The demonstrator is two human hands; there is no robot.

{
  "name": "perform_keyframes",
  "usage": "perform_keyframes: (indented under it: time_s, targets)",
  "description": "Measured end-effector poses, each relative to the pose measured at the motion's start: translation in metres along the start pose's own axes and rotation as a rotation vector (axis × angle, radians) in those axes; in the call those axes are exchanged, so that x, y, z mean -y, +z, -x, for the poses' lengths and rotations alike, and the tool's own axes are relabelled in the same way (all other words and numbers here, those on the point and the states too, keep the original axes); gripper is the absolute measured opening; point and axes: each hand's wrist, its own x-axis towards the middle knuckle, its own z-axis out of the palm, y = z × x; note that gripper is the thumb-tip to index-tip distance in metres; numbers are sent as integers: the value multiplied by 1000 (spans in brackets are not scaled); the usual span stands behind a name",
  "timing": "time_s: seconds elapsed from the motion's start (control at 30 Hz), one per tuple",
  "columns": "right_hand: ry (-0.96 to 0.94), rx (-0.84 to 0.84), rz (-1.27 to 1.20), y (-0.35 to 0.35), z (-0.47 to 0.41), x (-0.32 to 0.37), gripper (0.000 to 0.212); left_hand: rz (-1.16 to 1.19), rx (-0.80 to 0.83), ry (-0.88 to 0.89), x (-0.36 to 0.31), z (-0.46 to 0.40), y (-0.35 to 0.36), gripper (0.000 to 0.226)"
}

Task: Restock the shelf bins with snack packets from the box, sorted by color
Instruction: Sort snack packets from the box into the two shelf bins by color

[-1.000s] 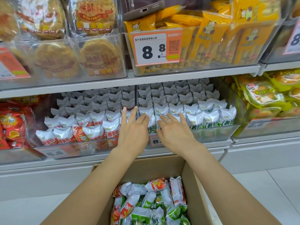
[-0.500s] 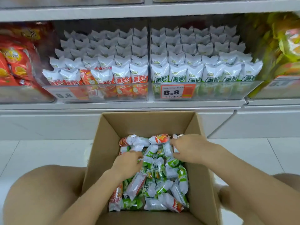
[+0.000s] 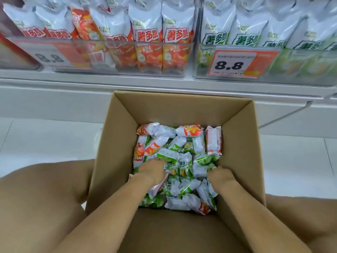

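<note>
White tiled floor [image 3: 45,136] and a pale shelf [image 3: 91,79] made up the backdrop, with the open cardboard box [image 3: 242,143] sitting right under the shelf edge. Compared with 0.5 s before, the view had dropped and moved in closer, so the bins filled the top of the frame and the upper rows of packets were cut off. Both hands had sunk deeper into the box too.

The left hand [image 3: 152,170] was buried fingers-down among the snack packets [image 3: 182,161], and the right hand [image 3: 219,175] was the same near the right wall. The fingers were hidden in the pile, so I couldn't tell if either was grabbing a packet or just resting there.

Packets in the box lay flat in a jumble, long axes pointing every which way; one orange packet [image 3: 189,131] lay crosswise at the far end, and a pale one [image 3: 213,140] ran lengthwise along the right wall. Up on the shelf, the orange bin [image 3: 118,52] and the green bin [image 3: 291,57] held packets standing upright, labels facing out. The 8.8 price tag [image 3: 235,63] on the green bin was readable; the left bin's tag was blurred.
</note>
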Motion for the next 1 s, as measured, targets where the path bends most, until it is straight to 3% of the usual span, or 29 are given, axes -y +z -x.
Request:
perform_keyframes:
  time_s: [0.2, 0.37, 0.47, 0.6, 0.7, 0.77, 0.83, 0.93, 1.0]
  targets:
    - [-161, 61, 480, 36, -47, 8, 47, -216, -27, 103, -9, -47, -2, 65]
    - [-173, 55, 646, 43, -64, 14, 53, -498, 37, 162, -8, -73, 2, 77]
    - [-196, 60, 685, 35, -69, 12, 54, -613, 33, 160, -6, -83, 7, 84]
    - [-163, 84, 577, 31, -75, 10, 52, -722, 12, 197, -4, -92, 11, 60]
    - [-149, 87, 457, 28, -71, 8, 49, -712, 51, 233, 5, -90, 18, 65]
    - [-152, 63, 378, 20, -64, 9, 47, -601, 46, 238, 12, -82, 21, 66]
    - [-133, 12, 242, 11, -53, 10, 43, -334, 17, 192, 16, -66, 17, 66]
    - [-17, -117, -140, 3, -33, 11, 45, 361, -66, 19, 15, -40, 4, 59]
    - [88, -223, -623, -3, -16, 12, 62, 825, -96, -108, 9, -27, -3, 49]
